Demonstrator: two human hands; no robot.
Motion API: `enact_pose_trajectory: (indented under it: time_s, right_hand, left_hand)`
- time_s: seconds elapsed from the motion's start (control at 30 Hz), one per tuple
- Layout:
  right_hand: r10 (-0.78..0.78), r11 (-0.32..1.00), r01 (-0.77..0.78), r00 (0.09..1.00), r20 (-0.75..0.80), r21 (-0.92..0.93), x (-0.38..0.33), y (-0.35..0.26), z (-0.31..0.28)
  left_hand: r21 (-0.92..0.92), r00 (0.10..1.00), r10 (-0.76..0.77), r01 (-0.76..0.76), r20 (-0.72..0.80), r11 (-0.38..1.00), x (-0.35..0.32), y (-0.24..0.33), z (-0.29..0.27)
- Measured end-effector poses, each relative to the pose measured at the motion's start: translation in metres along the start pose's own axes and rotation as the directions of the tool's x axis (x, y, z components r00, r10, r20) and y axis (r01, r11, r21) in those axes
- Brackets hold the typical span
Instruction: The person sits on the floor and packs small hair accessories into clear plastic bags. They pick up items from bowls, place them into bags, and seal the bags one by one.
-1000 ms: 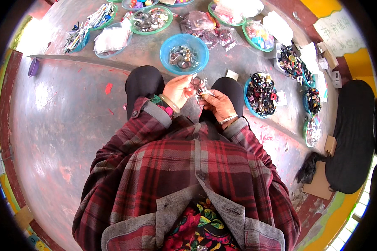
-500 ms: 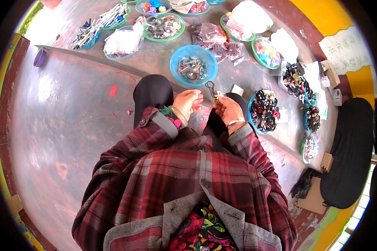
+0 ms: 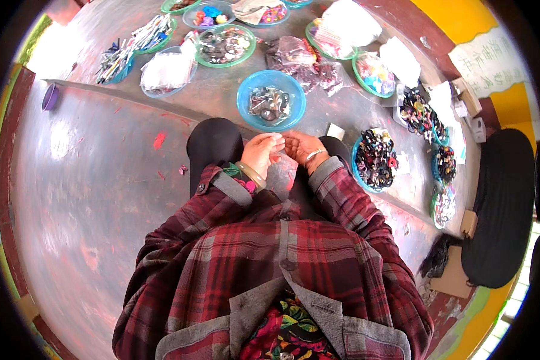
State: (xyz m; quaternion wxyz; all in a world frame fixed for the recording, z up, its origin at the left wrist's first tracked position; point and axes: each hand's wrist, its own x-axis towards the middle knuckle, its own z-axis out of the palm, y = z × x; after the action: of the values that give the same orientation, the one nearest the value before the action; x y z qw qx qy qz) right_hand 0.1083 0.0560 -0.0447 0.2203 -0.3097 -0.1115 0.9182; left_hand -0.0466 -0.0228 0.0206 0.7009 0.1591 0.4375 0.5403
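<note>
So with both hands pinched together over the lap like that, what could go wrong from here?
1. The left hand and right hand meet above the knees, not over the blue bowl; anything small slipping from them could drop to the floor.
2. The bowl of dark pieces sits close beside the right sleeve, so a careless elbow might tip it.

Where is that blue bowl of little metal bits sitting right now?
In the head view, the blue bowl sits on the floor just beyond the person's hands, the left hand and right hand, with clear plastic bags behind it.
</note>
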Motion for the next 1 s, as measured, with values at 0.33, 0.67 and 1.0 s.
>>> enact_pose_trajectory:
  time_s: [0.33, 0.67, 1.0]
  right_hand:
    - [-0.398, 0.877, 0.328, 0.905, -0.149, -0.350, -0.129, -0.001, 0.023]
    - [-0.605, 0.790, 0.336, 0.564, -0.562, -0.513, -0.174, 0.000, -0.093]
    - [-0.784, 0.345, -0.577, 0.257, -0.565, -0.741, -0.041, -0.003, -0.184]
  left_hand:
    - [0.061, 0.995, -0.088, 0.086, 0.039, 0.994, -0.002, 0.003, 0.006]
    - [0.087, 0.988, -0.149, 0.145, 0.049, 0.986, -0.004, 0.003, 0.005]
    - [0.204, 0.993, -0.121, 0.117, 0.010, 0.972, -0.002, 0.001, -0.002]
